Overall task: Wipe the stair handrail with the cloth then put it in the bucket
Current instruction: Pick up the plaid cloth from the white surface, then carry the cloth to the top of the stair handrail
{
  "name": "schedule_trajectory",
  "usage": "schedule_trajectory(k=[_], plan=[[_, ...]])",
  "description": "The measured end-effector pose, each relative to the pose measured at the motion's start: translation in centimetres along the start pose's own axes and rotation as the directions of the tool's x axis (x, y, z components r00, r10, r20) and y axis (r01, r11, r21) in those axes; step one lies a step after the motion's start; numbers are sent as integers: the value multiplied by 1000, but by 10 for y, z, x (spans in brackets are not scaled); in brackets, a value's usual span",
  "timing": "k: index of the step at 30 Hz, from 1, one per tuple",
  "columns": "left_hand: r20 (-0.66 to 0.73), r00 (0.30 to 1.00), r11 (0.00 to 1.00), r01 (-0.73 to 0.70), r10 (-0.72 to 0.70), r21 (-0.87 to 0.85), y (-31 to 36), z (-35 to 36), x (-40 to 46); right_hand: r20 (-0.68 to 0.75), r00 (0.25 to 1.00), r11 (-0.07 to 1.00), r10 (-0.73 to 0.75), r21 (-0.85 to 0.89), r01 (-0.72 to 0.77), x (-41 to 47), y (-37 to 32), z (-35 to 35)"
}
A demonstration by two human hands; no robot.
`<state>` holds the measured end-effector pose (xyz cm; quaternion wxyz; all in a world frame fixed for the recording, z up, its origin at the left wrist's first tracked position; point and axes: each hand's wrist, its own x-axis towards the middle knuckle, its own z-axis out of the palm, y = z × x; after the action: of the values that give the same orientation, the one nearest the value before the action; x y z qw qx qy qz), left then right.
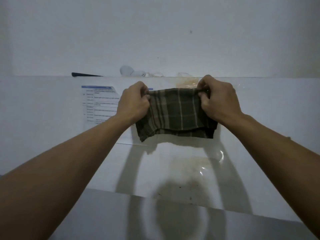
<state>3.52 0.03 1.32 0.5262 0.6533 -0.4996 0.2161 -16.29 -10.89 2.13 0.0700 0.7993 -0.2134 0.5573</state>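
Both hands, left hand (134, 101) and right hand (219, 99), pinch the top corners of the plaid cloth (174, 112) stretched between them; it looks light, limp and foldable, best bunched in one palm.

The cloth (174, 113) is dark green-brown with pale checked stripes. Left of the cloth, a white paper sheet (99, 104) has a blue header.
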Motion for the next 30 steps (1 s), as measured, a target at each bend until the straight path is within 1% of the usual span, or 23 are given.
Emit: schedule_trajectory(k=[4, 8, 12, 16, 19, 22, 26, 30], plan=[[23, 997, 994, 68, -70, 81, -36, -42, -19, 174, 984, 994, -25, 107, 6, 0, -30, 33], [74, 976, 971, 192, -204, 146, -84, -95, -53, 392, 917, 976, -75, 216, -12, -9, -70, 76], [164, 918, 920, 320, -360, 229, -127, -160, -92, 575, 796, 945, -189, 328, -12, -24, -121, 124], [187, 862, 859, 400, -471, 319, -165, -225, -136, 696, 640, 914, -325, 405, 24, -44, -186, 174], [172, 810, 795, 467, -560, 387, -194, -274, -174, 731, 523, 877, -438, 476, 69, -66, -244, 213], [116, 764, 723, 534, -634, 437, -218, -322, -216, 729, 419, 822, -541, 565, 77, -92, -306, 249], [11, 688, 612, 638, -725, 468, -245, -387, -275, 664, 324, 720, -673, 689, 82, -129, -391, 286], [-208, 618, 496, 754, -758, 430, -258, -447, -335, 551, 277, 592, -787, 801, 91, -161, -479, 312]])
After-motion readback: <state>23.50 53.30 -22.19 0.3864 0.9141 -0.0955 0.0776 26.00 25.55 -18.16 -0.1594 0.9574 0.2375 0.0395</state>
